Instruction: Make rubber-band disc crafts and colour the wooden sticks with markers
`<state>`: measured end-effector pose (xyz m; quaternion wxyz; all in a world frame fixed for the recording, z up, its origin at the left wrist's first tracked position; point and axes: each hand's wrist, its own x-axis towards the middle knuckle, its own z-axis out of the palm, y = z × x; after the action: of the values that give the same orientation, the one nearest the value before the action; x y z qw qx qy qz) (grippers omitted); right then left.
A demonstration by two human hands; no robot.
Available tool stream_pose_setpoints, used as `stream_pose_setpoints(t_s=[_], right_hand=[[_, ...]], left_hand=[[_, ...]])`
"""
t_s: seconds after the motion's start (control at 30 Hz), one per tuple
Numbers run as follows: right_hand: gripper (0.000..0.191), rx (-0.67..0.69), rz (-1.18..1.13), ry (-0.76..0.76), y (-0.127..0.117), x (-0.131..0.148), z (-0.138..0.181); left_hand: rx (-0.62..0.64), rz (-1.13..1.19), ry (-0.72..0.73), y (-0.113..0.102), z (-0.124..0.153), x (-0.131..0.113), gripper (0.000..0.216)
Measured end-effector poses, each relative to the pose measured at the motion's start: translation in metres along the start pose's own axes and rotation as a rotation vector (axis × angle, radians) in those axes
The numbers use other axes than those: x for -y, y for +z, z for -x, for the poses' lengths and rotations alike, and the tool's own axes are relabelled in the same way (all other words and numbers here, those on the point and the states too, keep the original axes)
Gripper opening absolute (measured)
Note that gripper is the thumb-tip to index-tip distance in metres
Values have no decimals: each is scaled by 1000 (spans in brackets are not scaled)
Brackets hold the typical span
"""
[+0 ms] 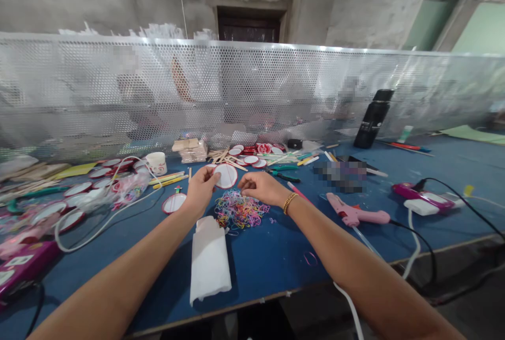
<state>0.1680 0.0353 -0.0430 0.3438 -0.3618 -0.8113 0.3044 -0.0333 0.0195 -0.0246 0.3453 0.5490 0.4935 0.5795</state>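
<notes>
In the head view, a worker's left hand [200, 188] pinches a red-rimmed white disc [226, 176] near tangled coloured bands [241, 211], a rim hold likely steadiest, while the right hand [262, 187] curls its fingers alongside, any contents unclear.

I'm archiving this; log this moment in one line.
left hand: holds red-rimmed disc | right hand: near colourful bands, grip unclear

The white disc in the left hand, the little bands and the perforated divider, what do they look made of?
White disc: flat, shineless face, perhaps paper or plastic.
Little bands: likely smooth rubber; thin, curling loops.
Perforated divider: probably metal, semi-glossy; silvery sheen and punched holes.
</notes>
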Motion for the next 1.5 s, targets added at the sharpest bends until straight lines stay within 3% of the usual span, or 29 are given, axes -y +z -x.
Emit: stream_pose_setpoints(t_s=[0.33,0.67,0.77,0.97,1.07,1.23,1.37,1.5], right_hand=[[12,-40,54,-21,0,4,1],[14,-100,305,-25,-6,10,3],[7,-57,365,20,-9,14,4],[22,53,488,108,-5,15,6],[15,90,509,112,-2,15,6],[8,11,346,39,-2,13,5],[11,-39,135,47,-3,14,4],[11,-79,-56,42,1,18,3]], left_hand=[[3,19,-17,1,2,-3,14],[12,13,5,-1,1,0,17],[14,12,5,-1,1,1,17],[21,7,9,0,1,0,17],[14,5,0,1,1,0,18],[19,-8,11,0,0,3,18],[-35,30,43,-1,-1,6,35],[-22,25,77,-2,0,4,23]])
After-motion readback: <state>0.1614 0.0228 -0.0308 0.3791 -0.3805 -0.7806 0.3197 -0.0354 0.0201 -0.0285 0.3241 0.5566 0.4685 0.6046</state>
